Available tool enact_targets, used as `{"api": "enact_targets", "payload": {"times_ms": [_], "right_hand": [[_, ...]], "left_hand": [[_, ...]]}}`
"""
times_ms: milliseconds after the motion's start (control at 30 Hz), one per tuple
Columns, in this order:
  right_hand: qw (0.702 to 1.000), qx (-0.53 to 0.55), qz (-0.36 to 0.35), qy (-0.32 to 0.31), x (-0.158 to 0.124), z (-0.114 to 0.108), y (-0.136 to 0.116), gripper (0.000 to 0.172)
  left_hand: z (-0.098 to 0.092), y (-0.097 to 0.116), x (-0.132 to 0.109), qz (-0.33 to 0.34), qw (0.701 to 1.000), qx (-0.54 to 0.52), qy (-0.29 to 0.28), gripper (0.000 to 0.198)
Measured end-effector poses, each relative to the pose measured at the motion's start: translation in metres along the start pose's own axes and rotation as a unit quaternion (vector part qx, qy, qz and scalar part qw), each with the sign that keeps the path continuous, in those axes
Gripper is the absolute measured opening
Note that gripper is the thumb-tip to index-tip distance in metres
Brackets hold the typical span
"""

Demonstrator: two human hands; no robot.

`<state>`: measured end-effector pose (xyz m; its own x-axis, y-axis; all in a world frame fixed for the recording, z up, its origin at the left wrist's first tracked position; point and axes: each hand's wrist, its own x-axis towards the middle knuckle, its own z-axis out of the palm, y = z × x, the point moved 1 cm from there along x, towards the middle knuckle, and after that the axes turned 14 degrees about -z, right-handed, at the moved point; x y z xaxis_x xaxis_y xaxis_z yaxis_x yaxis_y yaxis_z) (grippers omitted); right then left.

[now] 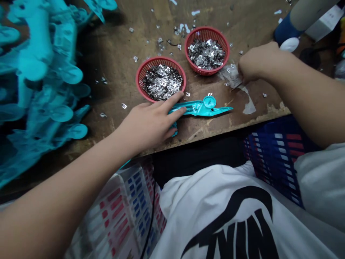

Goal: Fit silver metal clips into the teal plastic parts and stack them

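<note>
A turquoise plastic part lies near the table's front edge, with a round disc and a pointed end to the right. My left hand lies over its left end and holds it against the table, fingers spread across it. Just beyond are two red baskets, a nearer one and a farther one, both heaped with small shiny metal clips. To the right, my right hand is closed, knuckles up, above a torn whitish paper scrap. What its fingers hold is hidden.
A large pile of turquoise plastic parts rises on the left. Loose metal clips dot the wooden table. A grey and blue cylindrical object and a white box stand at the back right. Plastic crates sit below the table edge.
</note>
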<state>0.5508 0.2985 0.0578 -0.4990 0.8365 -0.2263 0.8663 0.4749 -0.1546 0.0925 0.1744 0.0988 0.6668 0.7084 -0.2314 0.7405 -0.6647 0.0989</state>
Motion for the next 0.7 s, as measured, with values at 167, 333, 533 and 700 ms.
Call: {"api": "enact_targets", "payload": {"times_ms": [167,333,533,700], "right_hand": [[0.954,-0.134,0.086,-0.254,0.005,-0.028,-0.051,0.033],[0.962,-0.133,-0.001,-0.238,-0.006,-0.059,-0.109,0.015],[0.974,0.016,-0.202,-0.102,-0.021,-0.05,-0.174,0.018],[0.967,-0.044,-0.207,-0.144,-0.016,-0.043,-0.214,0.038]], "left_hand": [[0.007,0.001,0.0,-0.02,1.0,-0.003,-0.009,0.065],[0.005,0.002,0.004,-0.018,1.0,-0.018,-0.018,0.069],[-0.001,0.017,0.006,0.015,1.0,0.02,-0.019,0.051],[-0.007,0.023,0.005,-0.01,0.999,0.012,-0.03,0.042]]}}
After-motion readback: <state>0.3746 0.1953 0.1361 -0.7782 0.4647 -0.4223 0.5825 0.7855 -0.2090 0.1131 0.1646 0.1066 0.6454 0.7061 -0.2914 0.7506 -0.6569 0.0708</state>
